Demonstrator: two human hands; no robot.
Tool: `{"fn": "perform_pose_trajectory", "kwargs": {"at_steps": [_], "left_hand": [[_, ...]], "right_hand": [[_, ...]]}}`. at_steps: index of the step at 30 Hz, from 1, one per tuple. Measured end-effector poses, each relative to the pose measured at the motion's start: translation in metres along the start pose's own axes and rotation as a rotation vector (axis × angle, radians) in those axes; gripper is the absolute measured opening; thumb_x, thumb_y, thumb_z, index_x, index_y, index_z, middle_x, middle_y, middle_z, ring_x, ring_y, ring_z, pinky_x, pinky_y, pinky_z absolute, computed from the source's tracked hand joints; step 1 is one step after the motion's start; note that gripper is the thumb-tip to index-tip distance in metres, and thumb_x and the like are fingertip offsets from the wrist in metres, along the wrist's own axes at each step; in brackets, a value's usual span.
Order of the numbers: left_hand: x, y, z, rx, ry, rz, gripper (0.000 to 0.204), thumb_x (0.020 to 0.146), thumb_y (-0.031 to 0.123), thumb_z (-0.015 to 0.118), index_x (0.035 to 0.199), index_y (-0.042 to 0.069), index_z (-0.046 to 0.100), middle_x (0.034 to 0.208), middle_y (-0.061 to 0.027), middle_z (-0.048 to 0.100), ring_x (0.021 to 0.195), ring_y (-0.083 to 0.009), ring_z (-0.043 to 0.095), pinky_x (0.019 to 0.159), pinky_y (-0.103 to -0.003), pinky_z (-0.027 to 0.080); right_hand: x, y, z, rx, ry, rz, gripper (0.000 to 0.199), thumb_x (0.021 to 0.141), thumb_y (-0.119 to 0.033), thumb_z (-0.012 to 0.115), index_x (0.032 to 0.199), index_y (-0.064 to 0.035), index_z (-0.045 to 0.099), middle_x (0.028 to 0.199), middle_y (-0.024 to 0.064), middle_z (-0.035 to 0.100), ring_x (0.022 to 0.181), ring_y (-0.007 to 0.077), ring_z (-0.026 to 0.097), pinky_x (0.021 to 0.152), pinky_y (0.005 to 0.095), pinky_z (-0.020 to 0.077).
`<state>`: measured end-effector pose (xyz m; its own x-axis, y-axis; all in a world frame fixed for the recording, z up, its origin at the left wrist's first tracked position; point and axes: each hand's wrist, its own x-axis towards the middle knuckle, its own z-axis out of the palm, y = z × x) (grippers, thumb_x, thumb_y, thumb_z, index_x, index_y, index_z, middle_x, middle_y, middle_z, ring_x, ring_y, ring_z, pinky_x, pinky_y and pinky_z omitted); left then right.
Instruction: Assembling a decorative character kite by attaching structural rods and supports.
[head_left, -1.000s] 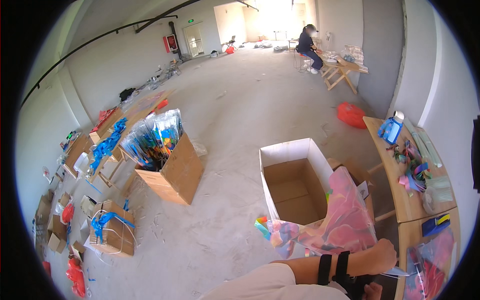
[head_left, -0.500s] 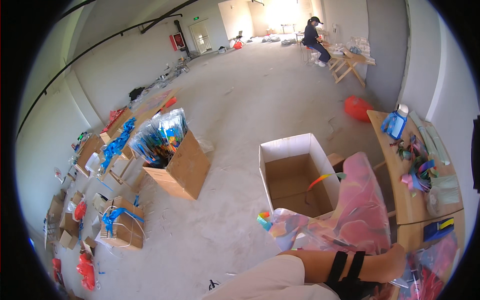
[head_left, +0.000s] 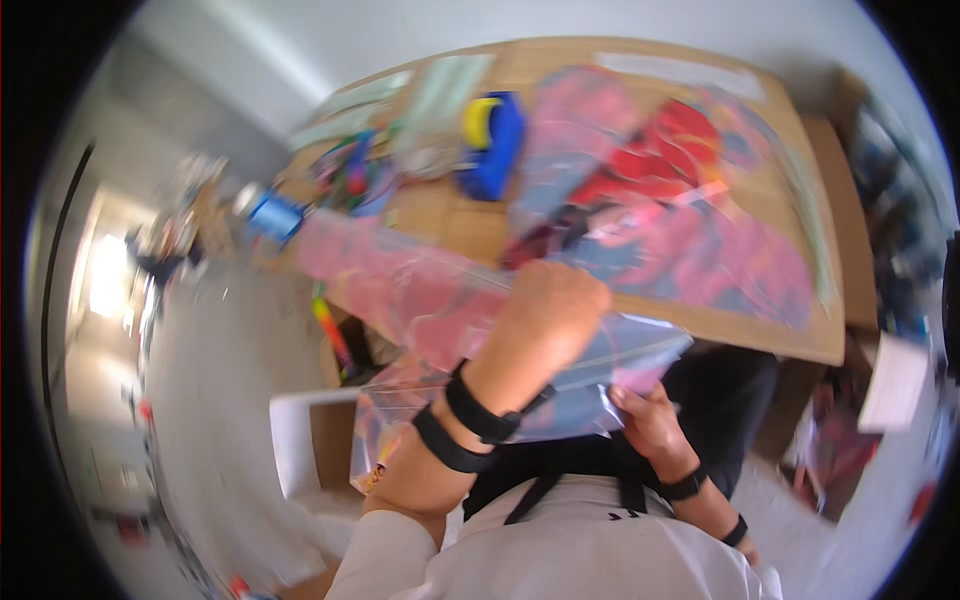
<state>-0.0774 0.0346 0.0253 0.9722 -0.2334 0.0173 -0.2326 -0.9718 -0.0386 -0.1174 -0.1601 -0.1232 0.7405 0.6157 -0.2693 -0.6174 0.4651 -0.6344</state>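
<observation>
Head view, and the picture is smeared with motion blur, so fine detail is lost. The left hand [head_left: 545, 310] is raised in front of the person, fist closed, fingers clamped on the upper part of a clear plastic bag [head_left: 470, 330] with pinkish-red contents. Two dark bands circle that left wrist. The right hand [head_left: 650, 420] sits lower and closer to the body, fingers pinched on the bag's lower right edge. So the hands are apart, each gripping the same bag, which hangs stretched between them just above the near edge of the desk [head_left: 760, 330] and over the person's lap.

On the wooden desk beyond the left hand lies a spread of flat red and pink packets [head_left: 690, 200], overlapping one another and covering most of the desk's right half. Farther back, near the middle, a blue object with a yellow part [head_left: 490, 140] rests on the desk. To its left a heap of small colourful items [head_left: 350, 170] is too blurred to make out, and a blue cylinder [head_left: 270, 215] stands at the desk's left end. Below the desk, left of the person, the white flap of a cardboard box [head_left: 300, 450] shows on the floor
</observation>
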Motion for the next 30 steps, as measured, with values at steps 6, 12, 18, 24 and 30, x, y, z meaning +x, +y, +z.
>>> {"fn": "perform_pose_trajectory", "kwargs": {"at_steps": [6,12,18,24,30], "left_hand": [[0.109,0.036,0.005,0.171,-0.178,0.095,0.017,0.081,0.007,0.057,0.081,0.008,0.074,0.084,-0.0166,0.072,0.083,-0.0327,0.072,0.068,-0.045,0.055],[0.150,0.043,0.035,0.170,-0.330,0.029,0.017,0.080,0.001,0.058,0.088,0.004,0.073,0.093,-0.0202,0.071,0.089,-0.0369,0.070,0.075,-0.047,0.055],[0.166,0.032,0.074,0.153,-0.271,0.026,0.019,0.080,0.000,0.056,0.091,0.003,0.071,0.093,-0.0204,0.070,0.089,-0.0374,0.069,0.075,-0.047,0.054],[0.152,0.018,0.078,0.089,0.403,0.252,0.017,0.079,0.000,0.063,0.097,0.000,0.062,0.101,-0.0180,0.066,0.097,-0.0365,0.064,0.079,-0.046,0.050],[0.071,-0.012,0.065,-0.198,-0.036,-0.185,0.025,0.079,0.003,0.070,0.103,0.003,0.063,0.101,-0.0170,0.062,0.097,-0.0377,0.061,0.081,-0.046,0.048]], "right_hand": [[0.020,-0.040,-0.034,0.245,0.110,0.046,0.029,0.094,-0.010,0.066,0.121,-0.0009,0.060,0.111,0.0072,0.068,0.098,0.0197,0.067,0.087,0.0388,0.0555],[0.034,-0.050,-0.050,0.229,0.229,0.144,0.025,0.097,-0.018,0.065,0.116,-0.0012,0.065,0.105,0.0073,0.070,0.092,0.0211,0.070,0.079,0.0443,0.0605],[0.049,-0.043,-0.060,0.195,0.330,0.267,0.022,0.097,-0.022,0.065,0.101,-0.0001,0.066,0.093,0.0111,0.071,0.079,0.0231,0.072,0.074,0.0382,0.0615],[0.050,-0.036,-0.063,0.134,0.374,0.292,0.018,0.097,-0.017,0.062,0.102,0.0001,0.067,0.094,0.0117,0.072,0.084,0.0250,0.073,0.079,0.0401,0.0608],[0.046,-0.036,-0.067,0.146,0.414,0.174,0.016,0.096,-0.016,0.062,0.098,-0.0004,0.067,0.094,0.0123,0.072,0.083,0.0237,0.072,0.078,0.0384,0.0604]]}}
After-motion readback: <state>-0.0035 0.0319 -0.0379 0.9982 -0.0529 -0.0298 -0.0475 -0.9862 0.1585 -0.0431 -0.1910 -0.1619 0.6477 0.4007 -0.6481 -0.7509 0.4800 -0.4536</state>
